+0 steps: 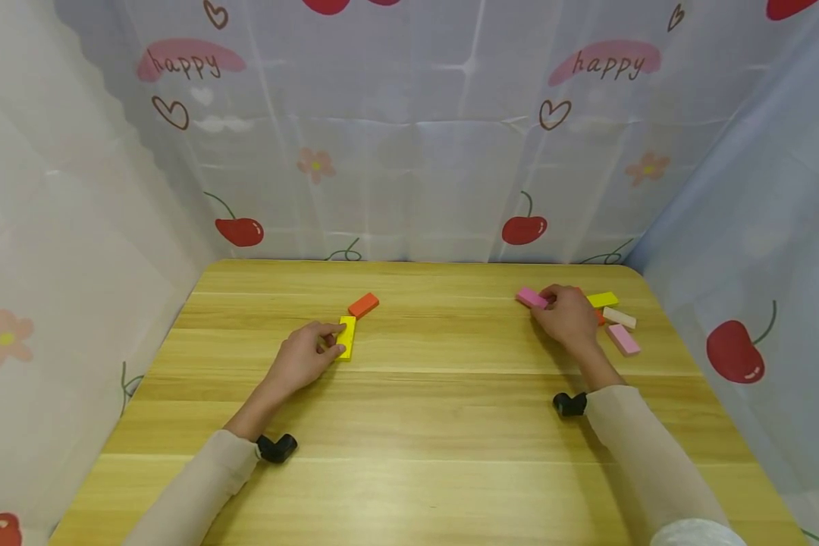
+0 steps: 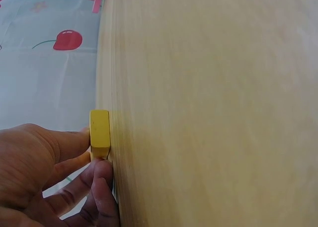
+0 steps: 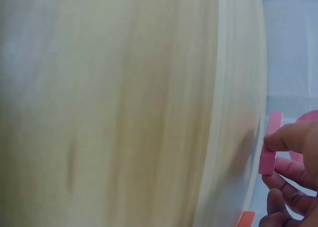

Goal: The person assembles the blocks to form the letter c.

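Nearest to me, both sleeves run off the bottom of the head view, so the arms are cut short, and a small black wrist mount sits beside the left cuff. The wooden table fills the wrist views as a pale blur.

The left hand lies low on the table, fingers curled, pinching the yellow block between thumb and fingertips; the left wrist view shows the block's end flat against the wood. Just beyond it lies an orange block, apart from the hand.

Farther right, the right hand has its fingers bent round a pink block, which pokes out to its left. The hand hides part of the cluster behind it: a yellow piece, a cream piece and another pink piece show, with a sliver of orange I can barely make out.
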Tool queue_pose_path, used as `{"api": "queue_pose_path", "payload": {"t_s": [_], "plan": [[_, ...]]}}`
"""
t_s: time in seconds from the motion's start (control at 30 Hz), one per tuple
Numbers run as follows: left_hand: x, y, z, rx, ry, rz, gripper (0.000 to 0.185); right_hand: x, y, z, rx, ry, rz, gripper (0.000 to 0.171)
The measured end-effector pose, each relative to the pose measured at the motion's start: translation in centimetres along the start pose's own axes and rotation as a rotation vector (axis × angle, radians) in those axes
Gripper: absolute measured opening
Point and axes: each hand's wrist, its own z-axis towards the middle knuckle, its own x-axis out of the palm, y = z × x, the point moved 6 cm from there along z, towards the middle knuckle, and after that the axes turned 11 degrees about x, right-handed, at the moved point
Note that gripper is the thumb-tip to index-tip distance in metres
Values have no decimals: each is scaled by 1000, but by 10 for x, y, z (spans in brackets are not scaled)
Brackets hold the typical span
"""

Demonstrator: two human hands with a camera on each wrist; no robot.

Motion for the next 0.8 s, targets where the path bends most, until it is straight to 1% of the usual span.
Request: {"api": "queue_pose_path", "payload": {"t_s": [0.23,0.47,0.8], "plan": [[0,1,0,3,-4,6,45,5,6,0,11,24,-10,41],[1,3,0,0,-5,6,45,10,13,0,-6,48,-9,42],[0,1,0,-7,1,-5,45,14,25,-2,-17,75,-4,44]]}}
